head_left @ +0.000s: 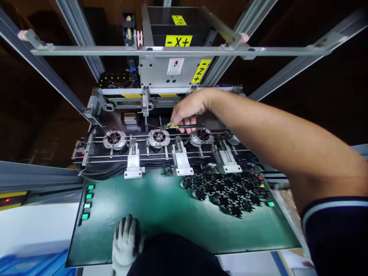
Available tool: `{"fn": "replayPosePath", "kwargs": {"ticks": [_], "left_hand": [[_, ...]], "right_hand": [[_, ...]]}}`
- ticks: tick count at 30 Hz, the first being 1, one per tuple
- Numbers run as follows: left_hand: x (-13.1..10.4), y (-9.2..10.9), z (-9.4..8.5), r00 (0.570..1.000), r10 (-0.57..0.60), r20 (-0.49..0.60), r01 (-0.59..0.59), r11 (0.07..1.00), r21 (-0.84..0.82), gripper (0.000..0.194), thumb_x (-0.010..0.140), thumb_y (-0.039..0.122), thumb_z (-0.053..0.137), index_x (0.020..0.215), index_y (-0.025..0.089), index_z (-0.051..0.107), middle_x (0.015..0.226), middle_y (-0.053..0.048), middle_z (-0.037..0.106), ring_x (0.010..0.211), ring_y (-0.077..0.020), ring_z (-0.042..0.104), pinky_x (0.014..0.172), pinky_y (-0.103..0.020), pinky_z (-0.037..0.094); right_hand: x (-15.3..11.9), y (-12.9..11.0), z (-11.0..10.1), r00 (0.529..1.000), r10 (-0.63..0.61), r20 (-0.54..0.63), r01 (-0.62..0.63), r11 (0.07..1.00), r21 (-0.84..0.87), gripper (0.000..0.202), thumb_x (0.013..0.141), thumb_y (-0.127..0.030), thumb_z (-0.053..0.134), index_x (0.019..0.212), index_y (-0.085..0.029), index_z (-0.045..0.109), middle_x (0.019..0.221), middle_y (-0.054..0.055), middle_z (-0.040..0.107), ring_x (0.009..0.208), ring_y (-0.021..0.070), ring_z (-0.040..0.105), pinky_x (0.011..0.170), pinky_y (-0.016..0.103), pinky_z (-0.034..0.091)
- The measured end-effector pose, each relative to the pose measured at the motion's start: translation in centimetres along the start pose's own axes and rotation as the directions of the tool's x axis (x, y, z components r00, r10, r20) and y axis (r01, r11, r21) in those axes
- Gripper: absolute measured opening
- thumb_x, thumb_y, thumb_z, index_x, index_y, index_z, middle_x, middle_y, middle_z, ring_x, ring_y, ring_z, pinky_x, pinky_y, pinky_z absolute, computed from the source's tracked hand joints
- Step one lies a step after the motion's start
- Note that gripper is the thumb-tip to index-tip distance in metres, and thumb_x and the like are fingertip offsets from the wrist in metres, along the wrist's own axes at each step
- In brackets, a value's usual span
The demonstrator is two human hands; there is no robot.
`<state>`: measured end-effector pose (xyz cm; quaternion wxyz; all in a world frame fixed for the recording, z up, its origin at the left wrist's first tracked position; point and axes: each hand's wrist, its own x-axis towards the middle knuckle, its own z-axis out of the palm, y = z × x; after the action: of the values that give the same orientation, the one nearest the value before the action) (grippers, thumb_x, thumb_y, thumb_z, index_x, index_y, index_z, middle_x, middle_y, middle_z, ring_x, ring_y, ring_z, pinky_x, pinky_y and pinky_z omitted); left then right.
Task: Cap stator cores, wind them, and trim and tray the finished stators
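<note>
My right hand [188, 111], bare, is closed around a pair of pliers [195, 125] with yellow-green and black handles. The jaws point left, just above the middle wound stator [159, 137], close to a thin wire. Whether they touch the wire I cannot tell. A second stator [115, 139] sits in its round metal holder on the left, and a third stator [202, 135] is below my right hand. My left hand [125, 241], in a pale glove, lies with fingers stretched out on the green work surface [155, 203] near its front edge, holding nothing.
Many black stator cores [227, 189] lie heaped at the right of the surface. Lit green buttons [89, 196] line its left edge. White slide blocks [133, 165] stand before the holders. A metal crossbar [184, 51] spans the machine above my right hand.
</note>
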<state>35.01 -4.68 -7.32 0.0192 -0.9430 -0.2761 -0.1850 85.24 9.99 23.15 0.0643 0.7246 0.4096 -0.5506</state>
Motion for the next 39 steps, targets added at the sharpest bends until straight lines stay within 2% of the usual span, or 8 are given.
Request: {"fn": "replayPosePath", "kwargs": {"ticks": [3, 7, 12, 17, 21, 29, 34, 39], "left_hand": [[0.1, 0.0, -0.2, 1.0, 0.011, 0.004, -0.011, 1.0, 0.011, 0.037, 0.097, 0.033, 0.063, 0.128, 0.013, 0.061, 0.129, -0.021, 0.069, 0.118, -0.038, 0.065, 0.095, -0.055, 0.056], [0.2, -0.1, -0.3, 1.0, 0.023, 0.008, -0.023, 1.0, 0.008, 0.039, 0.095, 0.033, 0.065, 0.126, 0.01, 0.061, 0.128, -0.023, 0.068, 0.117, -0.0396, 0.065, 0.094, -0.055, 0.056], [0.2, -0.1, -0.3, 1.0, 0.025, 0.015, -0.025, 1.0, 0.012, 0.037, 0.096, 0.032, 0.063, 0.127, 0.012, 0.061, 0.127, -0.021, 0.069, 0.115, -0.0375, 0.066, 0.095, -0.054, 0.055], [0.1, -0.1, -0.3, 1.0, 0.023, 0.016, -0.023, 1.0, 0.006, 0.041, 0.095, 0.034, 0.066, 0.128, 0.01, 0.06, 0.129, -0.022, 0.068, 0.118, -0.0395, 0.063, 0.096, -0.055, 0.055], [0.2, -0.2, -0.2, 0.998, 0.057, 0.007, -0.057, 0.998, 0.033, 0.038, 0.096, 0.033, 0.063, 0.126, 0.01, 0.061, 0.127, -0.022, 0.069, 0.115, -0.0389, 0.064, 0.094, -0.053, 0.054], [0.1, -0.2, -0.3, 0.999, 0.047, 0.024, -0.047, 0.999, 0.019, 0.043, 0.092, 0.033, 0.067, 0.128, 0.009, 0.06, 0.129, -0.024, 0.067, 0.119, -0.0416, 0.062, 0.097, -0.055, 0.053], [0.2, -0.2, -0.2, 0.998, 0.054, 0.008, -0.054, 0.998, 0.019, 0.04, 0.093, 0.031, 0.064, 0.127, 0.01, 0.061, 0.128, -0.022, 0.068, 0.116, -0.0393, 0.063, 0.096, -0.053, 0.053], [-0.2, -0.3, 0.1, 0.999, 0.031, 0.019, -0.031, 0.999, 0.019, 0.044, 0.091, 0.032, 0.069, 0.128, 0.009, 0.061, 0.128, -0.024, 0.068, 0.118, -0.041, 0.062, 0.096, -0.055, 0.054]], "right_hand": [[0.4, -0.1, 0.1, 1.0, -0.007, 0.025, 0.008, 1.0, -0.023, 0.038, 0.097, -0.046, 0.068, 0.084, -0.011, 0.068, 0.076, 0.005, 0.068, 0.084, 0.0237, 0.077, 0.07, 0.032, 0.065], [0.5, -0.3, 0.3, 0.999, 0.032, -0.008, -0.032, 0.999, -0.015, 0.032, 0.102, -0.035, 0.058, 0.085, -0.01, 0.067, 0.074, 0.005, 0.069, 0.073, 0.02, 0.075, 0.062, 0.027, 0.062], [0.9, -0.6, 0.6, 0.999, 0.042, -0.013, -0.042, 0.999, 0.024, 0.026, 0.104, -0.031, 0.057, 0.096, -0.009, 0.068, 0.081, 0.006, 0.072, 0.071, 0.0175, 0.075, 0.066, 0.027, 0.062], [0.9, -1.2, 0.7, 1.0, -0.006, -0.024, 0.003, 0.991, -0.131, 0.031, 0.106, -0.027, 0.052, 0.109, 0.0, 0.066, 0.081, 0.007, 0.071, 0.056, 0.0096, 0.067, 0.06, 0.018, 0.055], [0.0, -1.8, 0.2, 0.997, -0.043, -0.057, 0.03, 0.977, -0.209, 0.037, 0.107, -0.027, 0.049, 0.112, 0.005, 0.067, 0.077, 0.001, 0.067, 0.053, 0.0024, 0.061, 0.063, 0.01, 0.046], [-0.1, -3.6, 0.5, 0.997, 0.023, 0.068, -0.013, 0.989, -0.147, 0.04, 0.105, -0.036, 0.059, 0.11, 0.003, 0.069, 0.093, 0.009, 0.071, 0.08, 0.0151, 0.074, 0.072, 0.021, 0.057], [0.3, -4.7, 1.3, 0.996, 0.071, 0.062, -0.059, 0.981, -0.186, 0.036, 0.109, -0.027, 0.048, 0.107, 0.003, 0.068, 0.085, 0.007, 0.069, 0.073, 0.0105, 0.071, 0.066, 0.017, 0.053], [1.3, -4.5, 0.8, 0.995, 0.073, 0.071, -0.063, 0.989, -0.133, 0.03, 0.107, -0.024, 0.052, 0.109, 0.001, 0.068, 0.087, 0.006, 0.068, 0.067, 0.0107, 0.069, 0.066, 0.022, 0.054]]}}
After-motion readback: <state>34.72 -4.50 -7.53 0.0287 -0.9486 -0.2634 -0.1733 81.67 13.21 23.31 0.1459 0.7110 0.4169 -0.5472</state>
